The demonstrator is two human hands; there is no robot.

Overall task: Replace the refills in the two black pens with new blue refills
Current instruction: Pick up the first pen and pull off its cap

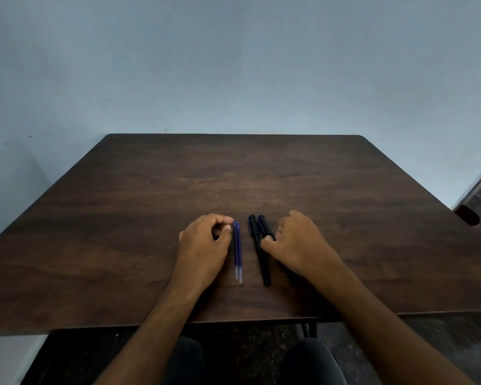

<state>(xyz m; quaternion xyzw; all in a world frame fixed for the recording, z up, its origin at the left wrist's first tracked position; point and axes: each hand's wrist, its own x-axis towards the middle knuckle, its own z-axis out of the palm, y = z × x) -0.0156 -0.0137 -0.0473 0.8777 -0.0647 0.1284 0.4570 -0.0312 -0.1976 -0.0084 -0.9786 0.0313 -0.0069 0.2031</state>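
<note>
Two blue refills [238, 251] lie side by side on the dark wooden table [122, 218], their tips pointing away from me. My left hand [204, 243] rests just left of them with its fingers loosely curled. Its thumb and forefinger tips are right at the refills' far ends, and I cannot tell whether they touch. To the right lie two black pens. The left pen [258, 248] lies free and in full view. My right hand [299, 243] curls round the right pen [265, 227], with the thumb against its barrel and the lower half hidden under the hand.
The table's near edge runs just above my knees [308, 362]. A blue-grey wall [233, 65] stands right behind the table's far edge. At the right edge of the view there is a dark piece of furniture with an oval cut-out [468, 215].
</note>
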